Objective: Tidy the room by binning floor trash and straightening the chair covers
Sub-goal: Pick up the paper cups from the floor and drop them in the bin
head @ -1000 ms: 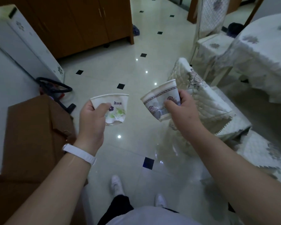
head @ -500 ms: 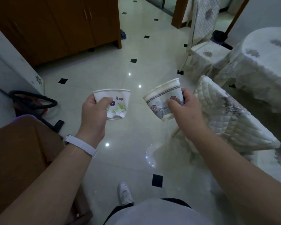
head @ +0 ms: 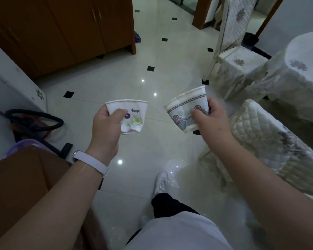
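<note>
My left hand [head: 106,130] grips a crumpled white paper cup with green and purple flowers [head: 132,116], its rim upward and its base crushed. My right hand [head: 212,123] holds a second paper cup with a grey-purple pattern [head: 186,110], tilted toward the left. Both cups hang in the air over the glossy tiled floor [head: 116,83]. A chair with a quilted cream cover [head: 271,139] stands just right of my right hand. A second covered chair [head: 237,44] stands farther back on the right.
A brown wooden cabinet [head: 61,27] lines the back left. A black hose and vacuum parts [head: 36,121] lie at the left beside a white appliance [head: 11,83]. A brown surface [head: 22,183] fills the lower left, a lilac basket rim [head: 23,144] behind it. A cloth-covered round table [head: 304,64] is at the right.
The view has shifted forward across the floor; the quilted chair now sits lower right. Both hands keep holding their cups, slightly farther apart.
</note>
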Available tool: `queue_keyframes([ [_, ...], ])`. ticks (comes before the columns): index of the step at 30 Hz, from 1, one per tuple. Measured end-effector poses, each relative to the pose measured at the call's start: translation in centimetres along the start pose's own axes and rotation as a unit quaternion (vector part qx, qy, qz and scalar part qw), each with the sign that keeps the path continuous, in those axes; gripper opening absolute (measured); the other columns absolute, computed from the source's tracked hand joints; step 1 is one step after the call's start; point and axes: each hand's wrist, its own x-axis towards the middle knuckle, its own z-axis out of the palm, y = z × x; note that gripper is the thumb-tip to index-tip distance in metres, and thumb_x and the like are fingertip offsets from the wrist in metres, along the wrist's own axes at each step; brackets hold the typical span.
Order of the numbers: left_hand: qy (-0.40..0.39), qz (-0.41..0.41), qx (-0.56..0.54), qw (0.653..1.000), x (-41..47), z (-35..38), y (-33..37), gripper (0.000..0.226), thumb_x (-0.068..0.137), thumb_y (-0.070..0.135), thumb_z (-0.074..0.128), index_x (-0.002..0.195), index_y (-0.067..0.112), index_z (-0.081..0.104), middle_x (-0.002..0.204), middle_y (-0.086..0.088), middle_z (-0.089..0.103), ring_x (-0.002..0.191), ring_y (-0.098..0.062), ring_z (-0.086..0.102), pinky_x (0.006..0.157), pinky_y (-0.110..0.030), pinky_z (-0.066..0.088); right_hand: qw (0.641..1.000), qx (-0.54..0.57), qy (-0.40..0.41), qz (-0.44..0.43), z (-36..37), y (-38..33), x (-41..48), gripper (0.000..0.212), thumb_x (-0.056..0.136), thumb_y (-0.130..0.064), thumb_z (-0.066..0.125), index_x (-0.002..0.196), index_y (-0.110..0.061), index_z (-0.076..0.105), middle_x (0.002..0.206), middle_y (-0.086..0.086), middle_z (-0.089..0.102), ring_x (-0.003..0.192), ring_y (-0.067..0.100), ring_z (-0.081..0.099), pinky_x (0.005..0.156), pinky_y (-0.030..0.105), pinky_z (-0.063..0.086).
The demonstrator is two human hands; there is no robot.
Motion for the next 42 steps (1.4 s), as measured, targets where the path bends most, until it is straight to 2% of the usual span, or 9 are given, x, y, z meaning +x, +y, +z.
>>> queue_keyframes([
  [2,0.005,0.003,0.011,1.000,2.6,0.4,0.3,0.012,0.088,0.000,0.062,0.089,0.011,0.066,0.092,-0.013,0.071,0.086,-0.032,0.071,0.067,-0.047,0.060,1.000,0.002,0.002,0.003,1.0,0.1,2.5,0.013,0.078,-0.026,0.060,0.090,-0.028,0.062,0.085,0.005,0.068,0.081,0.032,0.069,0.072,0.057,0.058],
  [6,0.007,0.018,0.033,0.999,8.2,2.5,1.3,0.014,0.089,-0.001,0.060,0.091,0.012,0.067,0.089,-0.008,0.073,0.083,-0.028,0.072,0.062,-0.044,0.061,0.999,0.031,0.005,-0.007,2.8,0.2,9.0,0.007,0.085,-0.016,0.061,0.089,-0.022,0.061,0.077,-0.001,0.063,0.069,0.021,0.061,0.056,0.033,0.047],
  [9,0.004,0.020,0.049,0.999,12.5,5.0,2.7,0.019,0.089,-0.002,0.060,0.087,0.015,0.067,0.081,-0.002,0.074,0.080,-0.025,0.072,0.059,-0.041,0.060,0.999,0.050,0.014,-0.003,3.6,-0.5,14.3,0.011,0.088,-0.012,0.060,0.087,-0.023,0.060,0.076,-0.005,0.063,0.068,0.016,0.060,0.056,0.026,0.043],
  [14,-0.004,0.034,0.074,0.997,19.7,10.0,5.2,0.017,0.089,0.000,0.061,0.088,0.015,0.069,0.087,-0.005,0.075,0.090,-0.034,0.072,0.075,-0.051,0.059,0.998,0.066,0.023,0.004,3.1,-1.8,22.0,0.007,0.087,-0.013,0.061,0.092,-0.018,0.062,0.081,0.002,0.066,0.070,0.017,0.062,0.059,0.032,0.049],
  [18,-0.028,0.045,0.079,0.996,23.7,13.4,6.5,0.016,0.089,0.001,0.061,0.091,0.015,0.069,0.095,-0.010,0.074,0.092,-0.034,0.071,0.078,-0.057,0.058,0.996,0.076,0.051,0.002,2.4,-3.1,26.6,0.014,0.088,-0.009,0.060,0.088,-0.024,0.060,0.081,-0.005,0.064,0.069,0.009,0.061,0.065,0.027,0.050],
  [24,-0.054,0.041,0.073,0.995,29.4,16.5,6.8,0.012,0.085,0.005,0.065,0.090,0.014,0.069,0.096,-0.013,0.073,0.093,-0.036,0.071,0.078,-0.053,0.059,0.994,0.082,0.069,0.017,2.8,-3.5,31.9,0.013,0.086,-0.009,0.061,0.089,-0.022,0.061,0.082,-0.004,0.066,0.072,0.012,0.062,0.069,0.031,0.050],
  [29,-0.074,0.026,0.071,0.994,35.7,18.2,6.8,0.013,0.087,0.004,0.063,0.091,0.015,0.070,0.101,-0.017,0.073,0.096,-0.038,0.070,0.080,-0.054,0.058,0.993,0.064,0.089,0.031,4.5,-3.8,36.6,0.012,0.088,-0.007,0.060,0.092,-0.019,0.061,0.081,-0.004,0.066,0.069,0.009,0.061,0.064,0.025,0.048],
  [37,-0.112,-0.004,0.050,0.992,48.8,19.8,8.3,0.019,0.089,-0.001,0.061,0.087,0.016,0.067,0.080,0.000,0.075,0.080,-0.021,0.073,0.078,-0.047,0.059,0.988,0.045,0.141,0.032,10.8,-6.6,46.5,0.017,0.087,-0.003,0.059,0.089,-0.020,0.060,0.077,-0.005,0.065,0.063,0.004,0.063,0.063,0.027,0.051],
  [42,-0.132,-0.029,0.038,0.990,58.3,20.0,10.8,0.017,0.089,0.000,0.061,0.090,0.015,0.069,0.089,-0.006,0.075,0.087,-0.028,0.072,0.082,-0.056,0.057,0.987,0.006,0.159,0.036,15.3,-9.8,53.1,0.015,0.088,-0.008,0.061,0.091,-0.022,0.061,0.085,0.004,0.069,0.069,0.009,0.066,0.073,0.041,0.057],
])
